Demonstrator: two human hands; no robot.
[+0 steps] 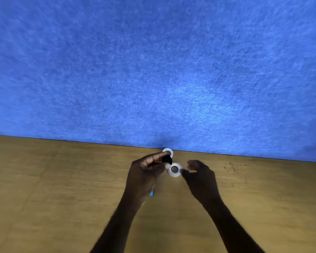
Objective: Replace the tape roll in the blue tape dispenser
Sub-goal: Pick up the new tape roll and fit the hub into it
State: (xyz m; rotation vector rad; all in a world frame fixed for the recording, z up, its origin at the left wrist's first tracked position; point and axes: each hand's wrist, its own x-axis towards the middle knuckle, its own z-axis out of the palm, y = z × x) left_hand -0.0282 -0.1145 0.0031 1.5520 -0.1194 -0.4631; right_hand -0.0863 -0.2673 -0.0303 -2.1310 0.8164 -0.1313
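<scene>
A: So, where's the roll?

B: Between the hands, above the desk. The left hand's thumb touches its left edge; the right hand is at its right edge, fingers loosely curled. Whether that hand actually pinches it, I can't tell.

A: And the left hand?

B: Closed around a small black part, just far-left of the roll. A bit of blue peeks out below that palm, too hidden to identify.

A: Anything else?

B: A second white ring lies farther back, by the blue felt wall.
</scene>
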